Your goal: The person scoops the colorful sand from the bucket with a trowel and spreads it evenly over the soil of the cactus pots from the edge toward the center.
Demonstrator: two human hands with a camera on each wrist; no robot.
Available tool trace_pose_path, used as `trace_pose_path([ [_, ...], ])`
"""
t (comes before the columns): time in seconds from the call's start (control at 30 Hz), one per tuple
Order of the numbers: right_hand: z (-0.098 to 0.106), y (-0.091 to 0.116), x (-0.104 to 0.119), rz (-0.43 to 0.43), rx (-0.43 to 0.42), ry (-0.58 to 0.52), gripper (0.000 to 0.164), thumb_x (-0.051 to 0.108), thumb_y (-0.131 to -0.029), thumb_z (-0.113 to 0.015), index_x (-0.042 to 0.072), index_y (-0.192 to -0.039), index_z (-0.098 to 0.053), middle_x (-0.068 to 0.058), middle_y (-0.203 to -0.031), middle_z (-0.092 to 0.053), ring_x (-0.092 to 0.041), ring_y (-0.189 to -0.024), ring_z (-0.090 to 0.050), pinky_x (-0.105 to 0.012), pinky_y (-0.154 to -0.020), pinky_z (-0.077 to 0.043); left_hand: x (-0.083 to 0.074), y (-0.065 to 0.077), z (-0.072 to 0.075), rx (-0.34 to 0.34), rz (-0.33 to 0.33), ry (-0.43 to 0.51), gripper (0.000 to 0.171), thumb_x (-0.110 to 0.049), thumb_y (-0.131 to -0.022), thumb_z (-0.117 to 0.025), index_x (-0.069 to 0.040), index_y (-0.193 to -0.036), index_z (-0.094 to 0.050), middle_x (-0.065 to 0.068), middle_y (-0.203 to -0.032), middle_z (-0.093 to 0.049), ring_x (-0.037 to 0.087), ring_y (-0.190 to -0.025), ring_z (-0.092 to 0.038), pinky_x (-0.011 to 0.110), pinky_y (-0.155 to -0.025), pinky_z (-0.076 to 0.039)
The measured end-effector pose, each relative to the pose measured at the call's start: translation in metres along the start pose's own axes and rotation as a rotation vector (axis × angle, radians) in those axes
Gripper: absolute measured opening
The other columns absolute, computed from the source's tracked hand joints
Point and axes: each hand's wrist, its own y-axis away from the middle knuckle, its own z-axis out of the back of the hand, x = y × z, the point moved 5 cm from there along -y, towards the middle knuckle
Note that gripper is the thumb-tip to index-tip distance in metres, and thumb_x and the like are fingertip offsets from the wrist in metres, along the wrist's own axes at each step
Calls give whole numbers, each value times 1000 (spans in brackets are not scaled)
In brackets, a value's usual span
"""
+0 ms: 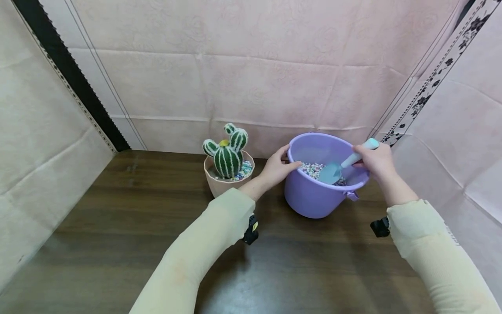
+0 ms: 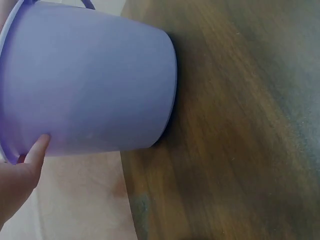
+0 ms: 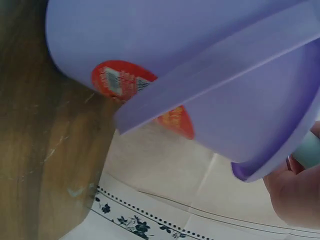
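Head view: the right hand (image 1: 374,160) grips the scoop (image 1: 331,172) by its handle; the scoop's long axis slants leftward and down into the beads (image 1: 312,170) inside the bucket (image 1: 313,200), near the worktop's (image 1: 117,244) back edge. The left hand (image 1: 279,167), farther from the scoop, holds the bucket's rim.

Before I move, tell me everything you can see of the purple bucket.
The purple bucket looks plastic, round and tapering downward, with a lipped rim, a strap-like handle hanging outside, and a red sticker partly behind it. It stands mouth up on the table, right of the potted cactus, holding pastel beads and a blue scoop. The left hand grips its rim.
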Motion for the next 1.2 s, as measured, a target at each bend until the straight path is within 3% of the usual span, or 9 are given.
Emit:
trace_pose_path([
  [0.17, 13, 0, 11, 112, -110, 211, 20, 19, -82, -56, 2, -93, -58, 22, -56, -49, 6, -50, -52, -14, -53, -52, 2, -1, -1, 3, -5, 41, 69, -22, -88, -64, -11, -147, -30, 13, -138, -49, 24, -123, -50, 36, -99, -46],
  [0.27, 13, -1, 13, 147, -134, 377, 28, 24, -82, -57, -1, -94, -59, 14, -61, -52, 3, -52, -47, -12, -50, -46, 4, -2, -2, 7, -7, 59, 70, -22, -87, -64, -11, -147, -30, 14, -138, -48, 25, -122, -49, 36, -99, -47],
  [0.37, 4, -3, 8, 142, -91, 428, 29, 25, -82, -58, -2, -93, -59, 4, -68, -58, 1, -49, -51, -16, -50, -48, 5, -2, -2, 9, -3, 69, 70, -21, -87, -65, -11, -147, -30, 14, -139, -48, 25, -122, -49, 36, -98, -47],
  [0.5, -11, -5, 2, 111, -15, 289, 24, 20, -82, -56, -2, -91, -55, 5, -66, -58, -1, -45, -59, -24, -55, -56, 4, -2, -2, 2, 1, 71, 72, -21, -86, -66, -11, -147, -30, 13, -140, -48, 24, -122, -51, 34, -97, -48],
  [0.7, -23, -2, 0, 59, 59, 98, 16, 14, -82, -54, 0, -89, -50, 11, -59, -56, -7, -46, -63, -29, -58, -57, 6, -2, -3, 12, -7, 70, 73, -21, -87, -66, -11, -148, -27, 11, -143, -45, 24, -121, -51, 34, -97, -48],
  [1.03, -30, 1, -1, -7, 89, -96, 11, 12, -84, -53, 3, -90, -49, 9, -55, -60, -9, -48, -65, -25, -56, -57, 7, -1, 0, 5, 10, 76, 74, -23, -87, -66, -13, -148, -26, 11, -143, -44, 23, -122, -50, 34, -98, -48],
  [1.2, -30, 2, 3, -56, 84, -297, 9, 6, -84, -52, 2, -88, -44, 5, -57, -58, -13, -48, -65, -27, -55, -57, 7, -2, -1, 8, 8, 77, 73, -23, -87, -65, -13, -148, -27, 10, -143, -44, 22, -122, -50, 33, -98, -48],
])
